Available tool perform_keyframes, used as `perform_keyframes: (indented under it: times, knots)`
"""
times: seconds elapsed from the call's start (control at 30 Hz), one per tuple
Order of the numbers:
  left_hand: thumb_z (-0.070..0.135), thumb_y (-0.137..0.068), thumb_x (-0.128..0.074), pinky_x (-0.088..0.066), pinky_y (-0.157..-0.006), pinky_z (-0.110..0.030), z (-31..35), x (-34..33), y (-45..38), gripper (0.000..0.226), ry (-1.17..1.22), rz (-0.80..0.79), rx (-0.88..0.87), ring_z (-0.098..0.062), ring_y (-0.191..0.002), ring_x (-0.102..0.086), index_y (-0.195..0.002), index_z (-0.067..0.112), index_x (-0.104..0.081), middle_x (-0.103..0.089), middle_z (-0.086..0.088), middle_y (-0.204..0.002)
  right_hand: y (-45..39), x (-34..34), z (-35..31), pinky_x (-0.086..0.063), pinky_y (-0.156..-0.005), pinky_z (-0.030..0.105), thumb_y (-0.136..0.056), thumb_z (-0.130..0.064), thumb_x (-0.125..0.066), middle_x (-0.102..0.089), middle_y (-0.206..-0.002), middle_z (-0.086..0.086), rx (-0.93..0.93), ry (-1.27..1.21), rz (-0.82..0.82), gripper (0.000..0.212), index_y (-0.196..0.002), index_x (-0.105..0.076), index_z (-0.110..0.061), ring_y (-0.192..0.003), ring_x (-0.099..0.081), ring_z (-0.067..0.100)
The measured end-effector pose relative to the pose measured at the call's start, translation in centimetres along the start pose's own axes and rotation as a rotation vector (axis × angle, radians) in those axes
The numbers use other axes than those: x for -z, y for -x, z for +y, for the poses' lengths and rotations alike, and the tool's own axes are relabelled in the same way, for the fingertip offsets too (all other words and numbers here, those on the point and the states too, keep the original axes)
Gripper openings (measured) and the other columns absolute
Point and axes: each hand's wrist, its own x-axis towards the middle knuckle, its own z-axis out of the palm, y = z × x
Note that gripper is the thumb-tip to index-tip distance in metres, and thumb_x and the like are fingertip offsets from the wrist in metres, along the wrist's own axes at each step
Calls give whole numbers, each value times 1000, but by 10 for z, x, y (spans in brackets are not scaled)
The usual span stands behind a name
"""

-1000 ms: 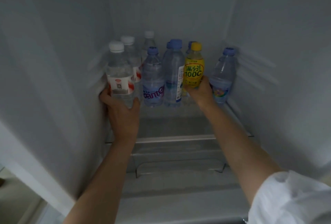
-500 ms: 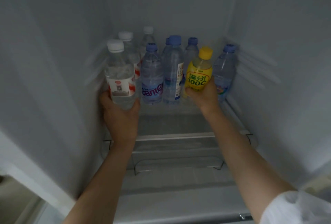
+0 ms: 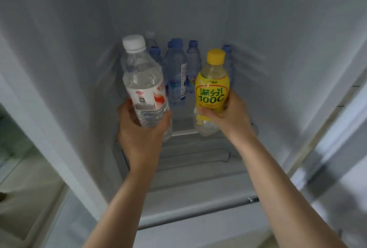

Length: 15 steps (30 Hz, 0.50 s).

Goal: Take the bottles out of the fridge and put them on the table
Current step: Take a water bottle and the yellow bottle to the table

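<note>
My left hand (image 3: 142, 136) grips the lower half of a clear water bottle (image 3: 144, 83) with a white cap and a red-and-white label, lifted off the shelf and tilted slightly left. My right hand (image 3: 228, 116) holds a yellow-capped bottle (image 3: 212, 91) with a yellow "100C" label, also raised and drawn toward me. Behind them, several blue-capped water bottles (image 3: 176, 73) stand at the back of the fridge shelf (image 3: 182, 132), along with one white-capped bottle, partly hidden by the two held bottles.
White fridge walls close in on the left (image 3: 65, 59) and right (image 3: 288, 59). A lower shelf and ledge (image 3: 190, 194) lie under my forearms. The fridge's front edge runs down the left, and a door frame (image 3: 327, 158) shows at the right.
Both hands have lifted their bottles off the shelf and pulled them out toward me, away from the remaining bottles. The view has backed away from the fridge.
</note>
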Motion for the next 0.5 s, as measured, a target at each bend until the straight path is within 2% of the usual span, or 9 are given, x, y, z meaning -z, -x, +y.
perform_keyframes:
  times: [0.07, 0.13, 0.23, 0.37, 0.5]
  knots:
    - [36, -53, -89, -58, -82, -44, 6, 17, 23, 68, -21, -54, 32, -8, -88, -70, -110, 35, -53, -71, 14, -97, 37, 9, -13, -53, -73, 35, -59, -31, -89, -70, -93, 0, 29, 47, 46, 55, -101, -57, -15, -85, -67, 15]
    - [42, -51, -88, -57, -83, -45, 9, 36, 47, 65, -42, -101, 56, -8, -88, -70, -104, 41, -52, -70, 16, -95, 78, 15, -19, -54, -71, 38, -58, -28, -90, -70, -88, 0, 35, -7, 63, 51, -96, -57, -18, -81, -68, 16]
    - [43, -51, -89, -57, -84, -45, 12, 69, 92, 69, -73, -204, 75, -6, -91, -69, -108, 36, -52, -70, 16, -99, 148, 26, -24, -56, -73, 37, -57, -34, -86, -70, -87, -5, -31, -64, 94, 50, -95, -55, -28, -81, -68, 14]
    - [41, -53, -91, -58, -84, -43, 14, 107, 151, 74, -89, -339, 110, 1, -95, -66, -114, 30, -52, -68, 15, -105, 240, 41, -23, -57, -71, 34, -61, -25, -88, -69, -85, -8, -152, -58, 153, 48, -97, -57, -23, -78, -66, 8]
    - [37, -56, -90, -57, -86, -38, 20, 139, 218, 69, -75, -532, 190, 10, -94, -63, -112, 34, -49, -66, 16, -107, 332, 63, -16, -57, -73, 39, -59, -27, -88, -70, -92, -4, -302, -40, 238, 51, -100, -57, -22, -84, -68, 13]
